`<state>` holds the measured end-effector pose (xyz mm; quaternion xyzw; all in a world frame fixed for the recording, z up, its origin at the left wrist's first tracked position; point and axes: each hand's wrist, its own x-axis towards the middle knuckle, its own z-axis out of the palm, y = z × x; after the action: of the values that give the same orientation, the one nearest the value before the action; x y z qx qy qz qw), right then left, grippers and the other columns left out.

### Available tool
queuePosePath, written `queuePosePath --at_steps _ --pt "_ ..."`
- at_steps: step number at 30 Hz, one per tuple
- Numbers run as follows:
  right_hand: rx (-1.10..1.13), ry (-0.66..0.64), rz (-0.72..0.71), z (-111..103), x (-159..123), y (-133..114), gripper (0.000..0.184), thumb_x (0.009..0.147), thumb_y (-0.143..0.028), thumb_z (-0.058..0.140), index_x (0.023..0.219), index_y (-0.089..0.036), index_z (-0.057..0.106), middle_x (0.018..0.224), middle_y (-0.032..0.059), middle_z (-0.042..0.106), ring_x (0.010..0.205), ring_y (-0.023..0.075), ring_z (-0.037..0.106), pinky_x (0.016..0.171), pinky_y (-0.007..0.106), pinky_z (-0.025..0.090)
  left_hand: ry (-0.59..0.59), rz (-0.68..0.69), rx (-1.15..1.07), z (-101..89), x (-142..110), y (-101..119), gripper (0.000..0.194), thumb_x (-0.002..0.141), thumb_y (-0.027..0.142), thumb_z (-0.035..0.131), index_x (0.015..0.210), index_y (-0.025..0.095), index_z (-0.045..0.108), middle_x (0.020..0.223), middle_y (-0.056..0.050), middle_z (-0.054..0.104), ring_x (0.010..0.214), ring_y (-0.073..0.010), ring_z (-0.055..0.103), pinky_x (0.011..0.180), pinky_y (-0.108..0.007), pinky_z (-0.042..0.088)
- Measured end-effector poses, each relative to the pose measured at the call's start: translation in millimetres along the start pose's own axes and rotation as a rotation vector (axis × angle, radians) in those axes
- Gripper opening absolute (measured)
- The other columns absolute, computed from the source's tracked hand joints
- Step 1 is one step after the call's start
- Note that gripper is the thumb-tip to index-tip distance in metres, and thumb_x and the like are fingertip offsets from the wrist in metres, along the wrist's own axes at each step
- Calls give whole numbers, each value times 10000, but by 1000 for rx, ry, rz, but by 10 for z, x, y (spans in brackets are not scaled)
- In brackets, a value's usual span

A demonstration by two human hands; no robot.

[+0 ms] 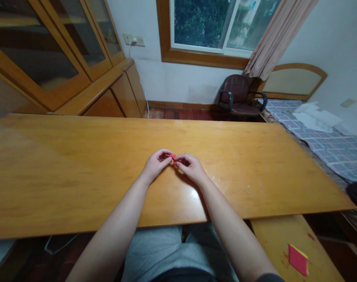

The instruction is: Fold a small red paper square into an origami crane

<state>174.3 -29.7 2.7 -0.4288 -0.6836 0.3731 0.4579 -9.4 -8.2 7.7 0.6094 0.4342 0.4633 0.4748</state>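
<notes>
Between my two hands, just above the middle of the wooden table (87,168), is a small red piece with yellow at its edge (173,157). It looks like folded paper, though most of it is covered by my fingers. My left hand (157,165) pinches it from the left with thumb and fingertips. From the right, my right hand (190,166) pinches its other side. Both forearms reach in over the table's near edge, and the fingertips of the two hands almost meet.
A lower wooden surface (272,235) at the bottom right bears a red and yellow folded sheet (298,260). Small pale bits (248,189) lie on the table to the right. Beyond are a glass-door cabinet (57,51), an office chair (237,94) and a bed (328,145).
</notes>
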Motion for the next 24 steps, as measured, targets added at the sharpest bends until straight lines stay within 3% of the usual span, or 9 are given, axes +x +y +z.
queuePosePath --at_steps 7,11,24 --pt "-96 60 -164 -28 24 -45 120 835 -180 683 946 -216 710 886 29 660 783 145 589 699 259 478 -18 -25 -44 -10 13 -10 269 727 323 716 933 161 654 857 -35 673 816 -171 636 791 -311 516" --pt "-146 94 -188 -16 20 -24 76 842 -218 695 918 -217 703 872 32 633 773 150 591 693 265 492 -67 -27 12 -8 10 37 220 747 324 703 894 161 679 858 -45 691 826 -182 642 814 -331 518" --pt "-251 103 -248 -11 10 -10 110 890 -269 648 958 -217 716 845 38 631 757 148 594 697 265 486 -54 -5 9 -16 4 2 210 761 323 698 896 164 671 912 -56 714 886 -197 660 869 -355 522"
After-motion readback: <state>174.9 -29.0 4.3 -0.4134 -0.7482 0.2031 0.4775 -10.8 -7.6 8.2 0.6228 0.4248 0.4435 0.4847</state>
